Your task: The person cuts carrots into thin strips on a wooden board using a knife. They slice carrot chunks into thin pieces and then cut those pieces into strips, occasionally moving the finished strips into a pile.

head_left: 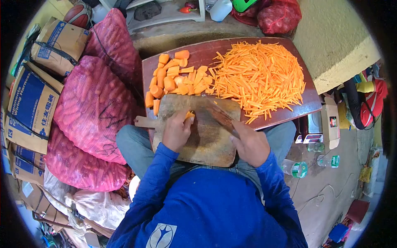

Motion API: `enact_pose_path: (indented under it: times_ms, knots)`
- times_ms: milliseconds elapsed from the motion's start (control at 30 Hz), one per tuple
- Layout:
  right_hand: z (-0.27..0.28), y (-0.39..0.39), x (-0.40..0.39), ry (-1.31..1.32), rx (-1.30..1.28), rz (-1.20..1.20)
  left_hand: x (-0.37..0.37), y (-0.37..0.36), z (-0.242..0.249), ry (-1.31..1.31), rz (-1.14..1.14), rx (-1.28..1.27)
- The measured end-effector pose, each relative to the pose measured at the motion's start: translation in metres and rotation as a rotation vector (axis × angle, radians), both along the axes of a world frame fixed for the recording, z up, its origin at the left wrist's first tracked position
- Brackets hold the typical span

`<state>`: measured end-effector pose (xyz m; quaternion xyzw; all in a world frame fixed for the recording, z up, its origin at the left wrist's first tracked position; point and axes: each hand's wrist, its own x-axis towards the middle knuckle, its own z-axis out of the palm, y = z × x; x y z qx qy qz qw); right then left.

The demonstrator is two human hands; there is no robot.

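Note:
On the worn wooden cutting board (206, 149), my left hand (178, 131) is closed around a small orange piece of carrot (190, 114), mostly hidden by the fingers. My right hand (251, 144) grips a knife (221, 115) by its handle; the broad blade points up and left over the board, apart from the left hand. Beyond the board's left part lie chunks of carrot (168, 82), some cut into slabs. A large heap of carrot sticks (260, 74) is piled to the right of them.
The board lies at the near edge of a reddish-brown table (304, 108). Pink mesh sacks (89, 107) and cardboard boxes (33, 105) crowd the left. Plastic bottles (298, 168) lie on the floor at right. A wall (339, 45) stands behind the table's right side.

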<state>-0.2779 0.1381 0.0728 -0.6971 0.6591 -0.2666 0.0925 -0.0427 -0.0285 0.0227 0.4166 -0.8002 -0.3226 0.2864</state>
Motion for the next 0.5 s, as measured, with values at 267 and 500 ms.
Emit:
enact_pose_path:
  times_ms: [267, 500]
  knots:
    - [0.018, 0.003, 0.005, -0.430, 0.239, -0.044, 0.023, 0.001, 0.006, -0.072, -0.049, -0.139]
    - [0.013, 0.000, 0.018, -0.459, 0.212, -0.055, 0.019, -0.017, 0.008, -0.255, -0.183, -0.330]
